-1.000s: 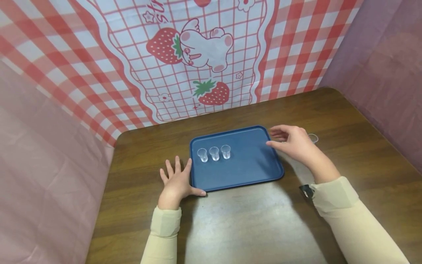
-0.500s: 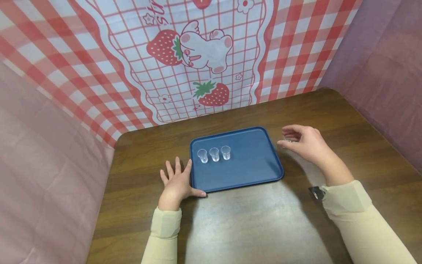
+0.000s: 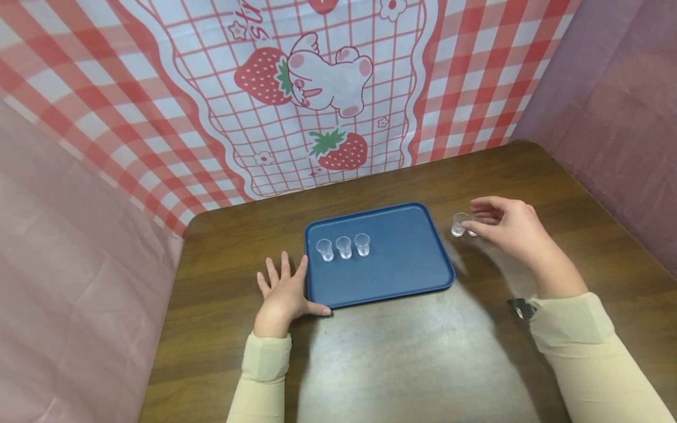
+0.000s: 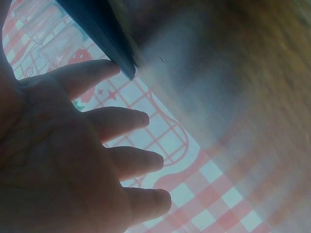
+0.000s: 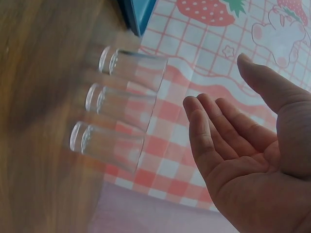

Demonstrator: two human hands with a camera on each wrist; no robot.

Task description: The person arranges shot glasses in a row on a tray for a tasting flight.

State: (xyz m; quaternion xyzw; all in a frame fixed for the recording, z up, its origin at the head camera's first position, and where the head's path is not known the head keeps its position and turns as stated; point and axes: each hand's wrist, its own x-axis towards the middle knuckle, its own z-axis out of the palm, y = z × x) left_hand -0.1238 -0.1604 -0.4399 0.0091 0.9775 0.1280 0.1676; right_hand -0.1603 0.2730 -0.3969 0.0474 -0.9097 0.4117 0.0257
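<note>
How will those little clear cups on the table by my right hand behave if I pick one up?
The clear cups look thin-walled and empty, so probably very light. They stand narrow and tall beside the right hand, so a nudge could likely tip one. Their smooth sides may be a bit slippery.

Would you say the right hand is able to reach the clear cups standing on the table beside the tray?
Probably yes: the right hand is open beside the clear cups on the table, with nothing between its fingers and them.
</note>
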